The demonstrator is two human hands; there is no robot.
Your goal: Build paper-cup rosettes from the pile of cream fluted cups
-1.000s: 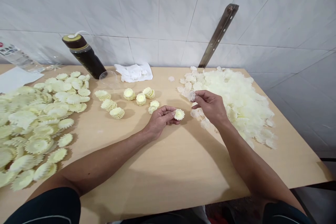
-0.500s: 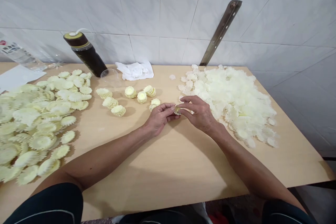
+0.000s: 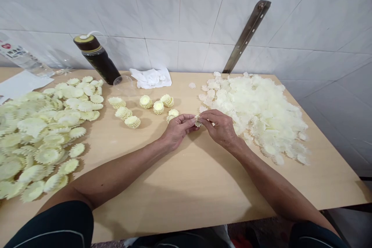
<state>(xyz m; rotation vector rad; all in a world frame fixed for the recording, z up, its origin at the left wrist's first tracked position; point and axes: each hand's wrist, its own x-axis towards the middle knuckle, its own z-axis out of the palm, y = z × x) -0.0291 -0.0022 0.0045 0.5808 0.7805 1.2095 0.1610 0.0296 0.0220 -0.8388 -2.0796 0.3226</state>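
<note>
Above the middle of the table, my left hand (image 3: 180, 130) pinches a small pale-yellow piece with a toothed rim (image 3: 197, 121), like a petal disc or a short stack of them. My right hand (image 3: 220, 126) is closed at the same piece, thumb and fingertips pressed against its right side. Fingers cover most of it, so its layers cannot be counted. Just beyond my left hand sits a compact stack of toothed yellow discs (image 3: 172, 114). Several similar stacks (image 3: 133, 121) stand farther left. To the right of my right hand lies a heap of thin, whitish toothed discs (image 3: 258, 108).
A large pile of yellow toothed discs (image 3: 48, 155) covers the table's left side. Along the wall are a dark bottle (image 3: 100, 62), a clear plastic bottle (image 3: 24, 58), a clear round lid (image 3: 123, 84) and crumpled tissue (image 3: 152, 78). A metal bracket (image 3: 247, 37) leans up the tiled wall.
My right fingers have closed in on the small yellow piece, where they were slightly spread before. My left hand keeps its hold. The whole view has shifted a little.
</note>
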